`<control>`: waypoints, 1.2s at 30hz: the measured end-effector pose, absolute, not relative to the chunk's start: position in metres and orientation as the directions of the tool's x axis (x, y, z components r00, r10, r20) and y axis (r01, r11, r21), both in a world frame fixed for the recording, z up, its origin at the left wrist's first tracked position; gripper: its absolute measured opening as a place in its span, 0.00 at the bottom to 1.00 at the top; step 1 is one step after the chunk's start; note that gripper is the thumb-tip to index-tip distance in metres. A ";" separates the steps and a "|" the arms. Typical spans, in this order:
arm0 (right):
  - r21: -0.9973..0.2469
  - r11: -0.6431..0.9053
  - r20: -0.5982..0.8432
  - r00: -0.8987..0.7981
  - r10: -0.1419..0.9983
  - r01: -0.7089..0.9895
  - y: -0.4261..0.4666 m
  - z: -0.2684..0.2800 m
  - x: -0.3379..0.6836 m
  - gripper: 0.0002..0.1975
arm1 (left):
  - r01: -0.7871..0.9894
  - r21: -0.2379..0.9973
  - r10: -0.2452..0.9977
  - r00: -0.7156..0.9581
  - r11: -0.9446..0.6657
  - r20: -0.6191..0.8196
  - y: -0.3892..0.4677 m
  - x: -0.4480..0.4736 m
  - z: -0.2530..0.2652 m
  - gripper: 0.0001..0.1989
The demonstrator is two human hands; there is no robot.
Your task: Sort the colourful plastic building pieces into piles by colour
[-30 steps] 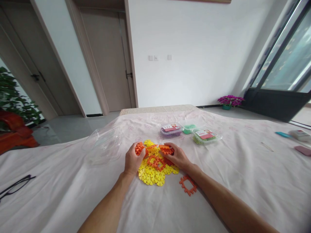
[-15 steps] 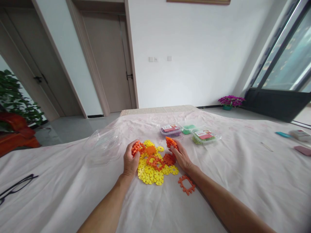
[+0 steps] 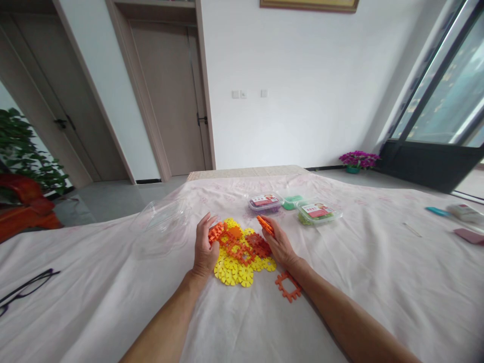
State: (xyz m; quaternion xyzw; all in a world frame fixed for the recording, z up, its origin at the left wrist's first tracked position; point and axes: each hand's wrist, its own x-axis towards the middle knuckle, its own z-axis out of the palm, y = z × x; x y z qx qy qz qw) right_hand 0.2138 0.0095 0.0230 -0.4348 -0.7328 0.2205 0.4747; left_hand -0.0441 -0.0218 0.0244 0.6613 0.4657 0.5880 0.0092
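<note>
A pile of yellow notched plastic discs [image 3: 234, 275] lies on the cloth in front of me. Orange square building pieces [image 3: 245, 254] with toothed edges rest on top of it. On the pile's left side, my left hand [image 3: 204, 247] has a stack of orange square pieces [image 3: 217, 232] between thumb and palm, its upper fingers partly lifted. Over the right side, my right hand [image 3: 280, 244] grips a few orange pieces [image 3: 265, 225] pressed together and tilted. One loose orange square frame [image 3: 289, 286] lies near my right forearm.
Behind the pile are a labelled tub with purple pieces [image 3: 265, 202], a small green tub [image 3: 292, 202] and a labelled tub with green pieces [image 3: 318, 212]. Clear plastic containers [image 3: 161, 227] stand at left, near black glasses [image 3: 30, 287]. Small items, including a pink one [image 3: 469, 235], lie far right.
The fingers of my left hand have loosened and lifted off the orange stack, which sits slightly further right. My right hand has turned its orange pieces to a thinner edge-on view.
</note>
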 end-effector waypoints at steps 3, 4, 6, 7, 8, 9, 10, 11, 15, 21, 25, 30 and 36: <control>-0.749 0.506 0.498 -0.140 0.856 0.428 0.010 0.020 0.214 0.24 | 0.631 0.498 0.606 -0.055 -0.595 0.794 -0.022 -0.044 0.024 0.29; -0.762 0.485 0.481 -0.127 0.868 0.428 0.011 0.019 0.214 0.25 | 0.638 0.477 0.594 -0.038 -0.605 0.804 -0.022 -0.044 0.024 0.28; -0.783 0.448 0.451 -0.102 0.887 0.432 0.012 0.018 0.215 0.26 | 0.654 0.444 0.578 -0.014 -0.612 0.816 -0.021 -0.043 0.023 0.26; -0.786 0.441 0.445 -0.099 0.890 0.434 0.012 0.018 0.215 0.27 | 0.660 0.436 0.576 -0.006 -0.611 0.817 -0.021 -0.042 0.022 0.26; -0.783 0.444 0.446 -0.103 0.889 0.436 0.013 0.018 0.215 0.27 | 0.663 0.434 0.582 0.002 -0.609 0.813 -0.021 -0.041 0.022 0.26; -0.776 0.453 0.454 -0.111 0.884 0.439 0.013 0.019 0.215 0.27 | 0.661 0.441 0.597 0.013 -0.607 0.802 -0.021 -0.040 0.021 0.25; -0.769 0.464 0.459 -0.126 0.880 0.440 0.013 0.020 0.214 0.27 | 0.655 0.451 0.618 0.032 -0.606 0.785 -0.022 -0.039 0.021 0.25; -0.763 0.473 0.460 -0.143 0.876 0.441 0.012 0.022 0.214 0.27 | 0.647 0.461 0.640 0.056 -0.607 0.766 -0.023 -0.038 0.021 0.24; -0.739 0.501 0.442 -0.237 0.865 0.450 0.009 0.027 0.212 0.28 | 0.645 0.461 0.702 0.170 -0.610 0.691 -0.025 -0.036 0.021 0.27; -0.673 0.510 0.396 -0.321 0.860 0.535 0.008 0.026 0.209 0.29 | 0.729 0.401 0.785 0.297 -0.554 0.544 -0.024 -0.037 0.022 0.40; -0.634 0.500 0.382 -0.323 0.866 0.590 0.011 0.021 0.209 0.30 | 0.811 0.353 0.866 0.336 -0.466 0.371 -0.035 -0.041 0.027 0.52; -0.576 0.490 0.345 -0.349 0.871 0.654 0.007 0.026 0.207 0.30 | 0.869 0.370 0.944 0.289 -0.329 0.160 -0.062 -0.055 0.026 0.69; -0.494 0.558 0.300 -0.471 0.829 0.667 0.005 0.032 0.202 0.34 | 0.921 0.322 0.974 0.192 -0.221 0.119 -0.075 -0.053 0.021 0.56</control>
